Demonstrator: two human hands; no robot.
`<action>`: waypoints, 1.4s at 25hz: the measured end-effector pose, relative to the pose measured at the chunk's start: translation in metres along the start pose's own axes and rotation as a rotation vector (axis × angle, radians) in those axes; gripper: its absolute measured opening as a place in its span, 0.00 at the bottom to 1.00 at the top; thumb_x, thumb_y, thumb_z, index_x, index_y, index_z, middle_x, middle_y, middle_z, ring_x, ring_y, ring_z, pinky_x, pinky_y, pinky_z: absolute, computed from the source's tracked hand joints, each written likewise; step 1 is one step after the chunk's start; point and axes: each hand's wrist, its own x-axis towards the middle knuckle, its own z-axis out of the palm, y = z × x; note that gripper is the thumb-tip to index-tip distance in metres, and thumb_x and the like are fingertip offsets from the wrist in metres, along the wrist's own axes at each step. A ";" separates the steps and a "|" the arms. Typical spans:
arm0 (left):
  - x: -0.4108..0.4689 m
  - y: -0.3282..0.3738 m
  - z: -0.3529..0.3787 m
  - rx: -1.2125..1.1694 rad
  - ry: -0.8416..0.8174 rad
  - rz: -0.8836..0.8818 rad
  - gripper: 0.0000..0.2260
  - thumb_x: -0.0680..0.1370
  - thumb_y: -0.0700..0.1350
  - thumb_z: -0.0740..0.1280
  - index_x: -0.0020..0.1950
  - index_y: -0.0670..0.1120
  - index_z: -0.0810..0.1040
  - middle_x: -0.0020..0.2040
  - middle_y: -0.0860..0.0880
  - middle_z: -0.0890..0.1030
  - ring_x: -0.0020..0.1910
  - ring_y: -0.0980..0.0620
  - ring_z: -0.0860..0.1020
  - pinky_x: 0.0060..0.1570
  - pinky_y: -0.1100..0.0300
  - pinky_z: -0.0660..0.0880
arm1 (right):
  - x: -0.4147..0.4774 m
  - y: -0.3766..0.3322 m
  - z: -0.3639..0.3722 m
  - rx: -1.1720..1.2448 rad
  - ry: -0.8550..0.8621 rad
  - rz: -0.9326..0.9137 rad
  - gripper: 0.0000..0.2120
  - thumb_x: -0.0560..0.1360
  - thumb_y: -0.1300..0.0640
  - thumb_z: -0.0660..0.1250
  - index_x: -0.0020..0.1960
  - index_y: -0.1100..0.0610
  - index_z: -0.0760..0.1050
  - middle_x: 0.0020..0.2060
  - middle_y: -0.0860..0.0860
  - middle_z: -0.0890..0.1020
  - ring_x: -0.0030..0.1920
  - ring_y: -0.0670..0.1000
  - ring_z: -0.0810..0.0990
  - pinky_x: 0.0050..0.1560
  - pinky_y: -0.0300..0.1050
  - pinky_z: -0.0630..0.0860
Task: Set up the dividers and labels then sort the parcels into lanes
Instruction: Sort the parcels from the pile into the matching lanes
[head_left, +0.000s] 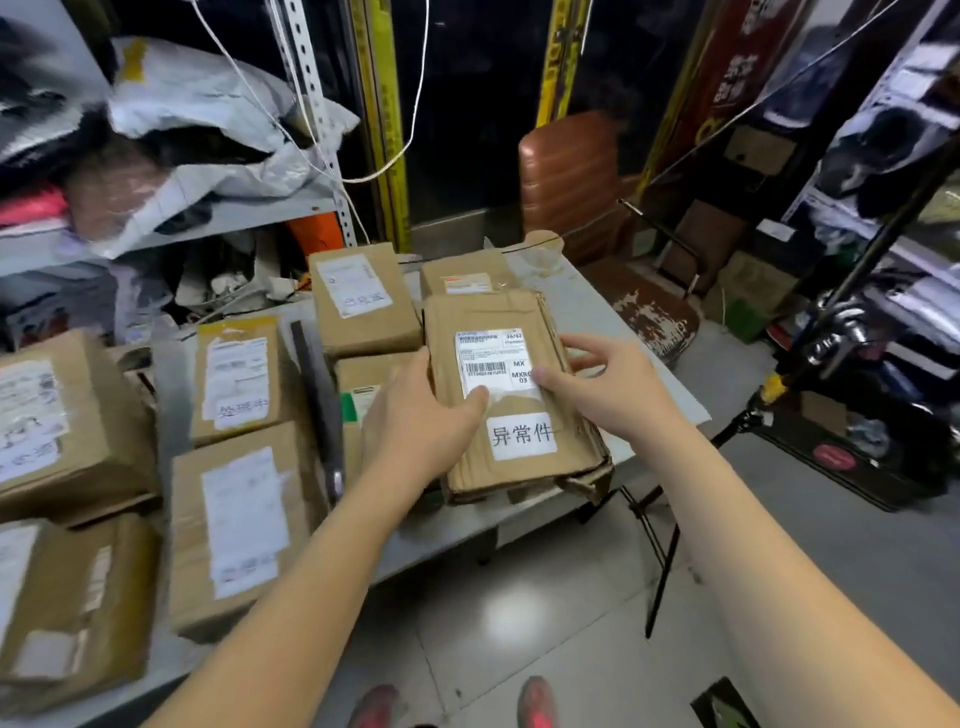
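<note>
The person's left hand (415, 415) and right hand (613, 384) both grip a flat brown cardboard parcel (514, 405), thumbs on top. It has a white hand-written paper label (522, 435). The parcel is over the right end of the grey table (587, 306), to the right of the long black divider strip (317, 395). I think it is going into its lane. To do that well, hold it flat with the label up. Set it beside the other brown boxes (363, 301), not over the table edge. It looks squashed, so be gentle.
</note>
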 end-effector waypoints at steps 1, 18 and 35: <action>-0.003 0.007 0.017 0.008 0.006 -0.039 0.23 0.71 0.62 0.70 0.65 0.59 0.75 0.59 0.55 0.81 0.58 0.50 0.79 0.56 0.49 0.78 | 0.008 0.015 -0.008 -0.020 -0.019 -0.001 0.33 0.69 0.39 0.77 0.72 0.45 0.75 0.55 0.45 0.83 0.53 0.46 0.82 0.55 0.52 0.81; 0.000 0.004 0.137 0.190 -0.087 -0.346 0.29 0.75 0.58 0.68 0.71 0.46 0.67 0.60 0.43 0.75 0.62 0.40 0.75 0.58 0.49 0.75 | 0.074 0.111 -0.019 -0.180 -0.338 -0.019 0.33 0.72 0.43 0.76 0.73 0.50 0.73 0.57 0.48 0.82 0.52 0.48 0.79 0.50 0.41 0.74; 0.004 -0.013 0.193 0.180 0.040 -0.294 0.38 0.78 0.47 0.67 0.83 0.48 0.49 0.72 0.42 0.68 0.67 0.41 0.70 0.66 0.48 0.70 | 0.085 0.137 0.008 -0.251 -0.260 0.015 0.30 0.76 0.46 0.73 0.74 0.54 0.73 0.64 0.52 0.82 0.63 0.54 0.80 0.61 0.47 0.76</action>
